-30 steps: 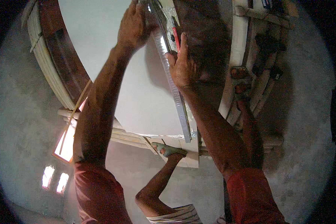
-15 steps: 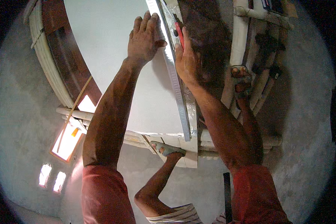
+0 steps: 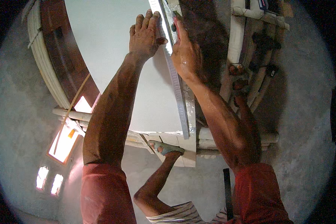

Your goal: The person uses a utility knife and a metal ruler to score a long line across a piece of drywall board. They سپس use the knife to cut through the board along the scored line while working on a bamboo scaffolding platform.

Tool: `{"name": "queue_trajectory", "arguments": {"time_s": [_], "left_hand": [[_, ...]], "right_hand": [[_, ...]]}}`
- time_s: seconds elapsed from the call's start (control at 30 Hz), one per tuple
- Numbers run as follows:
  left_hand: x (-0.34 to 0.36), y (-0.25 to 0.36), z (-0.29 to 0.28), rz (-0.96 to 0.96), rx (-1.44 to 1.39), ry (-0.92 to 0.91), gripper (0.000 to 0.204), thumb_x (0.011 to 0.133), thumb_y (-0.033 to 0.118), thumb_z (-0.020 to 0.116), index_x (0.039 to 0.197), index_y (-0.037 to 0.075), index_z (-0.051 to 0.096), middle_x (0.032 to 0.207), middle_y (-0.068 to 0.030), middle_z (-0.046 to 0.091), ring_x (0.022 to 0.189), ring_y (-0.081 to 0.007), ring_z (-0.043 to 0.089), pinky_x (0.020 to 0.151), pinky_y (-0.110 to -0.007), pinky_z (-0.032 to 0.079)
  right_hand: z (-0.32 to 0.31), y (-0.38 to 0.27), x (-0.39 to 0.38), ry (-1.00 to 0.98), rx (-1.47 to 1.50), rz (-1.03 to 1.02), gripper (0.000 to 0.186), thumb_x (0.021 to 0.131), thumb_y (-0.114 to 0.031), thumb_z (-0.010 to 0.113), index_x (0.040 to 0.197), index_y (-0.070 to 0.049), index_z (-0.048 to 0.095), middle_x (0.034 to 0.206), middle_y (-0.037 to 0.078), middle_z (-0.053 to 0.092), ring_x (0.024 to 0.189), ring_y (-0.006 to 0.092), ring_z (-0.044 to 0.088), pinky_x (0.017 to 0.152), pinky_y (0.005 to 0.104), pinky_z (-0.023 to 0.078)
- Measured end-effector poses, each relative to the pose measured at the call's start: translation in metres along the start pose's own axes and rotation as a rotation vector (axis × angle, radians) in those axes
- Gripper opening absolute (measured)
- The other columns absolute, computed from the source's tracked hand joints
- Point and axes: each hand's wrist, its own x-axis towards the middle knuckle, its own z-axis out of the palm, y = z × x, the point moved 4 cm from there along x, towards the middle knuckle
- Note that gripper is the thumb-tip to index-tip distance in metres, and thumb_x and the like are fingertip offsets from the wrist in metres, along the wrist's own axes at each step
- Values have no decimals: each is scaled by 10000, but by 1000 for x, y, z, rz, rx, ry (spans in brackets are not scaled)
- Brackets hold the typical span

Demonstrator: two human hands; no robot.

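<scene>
My left hand (image 3: 143, 37) rests flat on a large white board (image 3: 112, 44), fingers stretched out, its thumb and fingertips at the edge of a long metal strip (image 3: 179, 100). The strip has regular marks or ridges and lies lengthwise near the board's right edge. On the strip's right side, my right hand (image 3: 187, 56) is closed around a red-handled cutter (image 3: 176, 31). Its index finger stretches along the handle. The cutter's tip is close to the strip, and I cannot make out the blade. White crumbs and scraps lie along the board's narrow strip (image 3: 190, 112) beyond the metal.
Pale poles (image 3: 237, 37) form a frame on the right, with more poles (image 3: 35, 41) at the left. A sandalled foot (image 3: 165, 148) stands on planks below the board, another foot (image 3: 240, 85) on the right-hand poles. A bright opening (image 3: 64, 143) shows at lower left.
My right hand has shifted slightly up and left along the metal strip with the cutter, covering more of its handle. My left hand stays in place on the board.
</scene>
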Motion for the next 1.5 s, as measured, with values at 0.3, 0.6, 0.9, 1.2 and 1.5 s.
{"name": "queue_trajectory", "arguments": {"time_s": [0.3, 0.6, 0.9, 1.2, 1.5], "left_hand": [[2, -3, 6, -31, 43, 2, 954, 733, 390, 793, 1487, 186, 244, 1551, -100, 257, 1423, -358, 220, 1119, -581, 257], [6, 5, -6, -53, 122, -27, 920, 726, 345, 812, 1457, 181, 278, 1546, -106, 250, 1409, -355, 236, 1128, -540, 272], [12, 5, -11, -124, 94, -167, 862, 812, 229, 708, 1491, 78, 198, 1552, -144, 222, 1422, -394, 207, 1117, -539, 263], [11, 0, -6, -92, 84, -162, 838, 819, 253, 689, 1486, 75, 213, 1546, -152, 232, 1411, -402, 224, 1110, -536, 263], [12, 13, -18, -177, 62, -269, 942, 797, 334, 747, 1505, 95, 173, 1559, -129, 202, 1439, -374, 158, 1138, -528, 224]], "right_hand": [[9, -12, 16, -51, 14, -48, 624, 869, -44, 564, 1442, -204, 374, 1100, 214, 649, 909, 417, 656, 799, 486, 536], [9, -20, 19, -65, -182, 51, 638, 851, -74, 597, 1439, -210, 390, 1058, 214, 660, 906, 411, 659, 843, 487, 524], [19, -17, 23, 144, -62, -235, 572, 861, -92, 544, 1416, -91, 402, 1355, 230, 489, 1297, 376, 427, 1070, 459, 361], [4, -31, 32, -61, -116, -101, 559, 867, -73, 525, 1414, -137, 426, 1215, 223, 595, 1101, 391, 587, 966, 481, 452], [-6, 13, -76, -240, -346, 18, 504, 928, -70, 465, 1422, -157, 415, 971, 246, 668, 838, 406, 676, 801, 476, 547]]}}
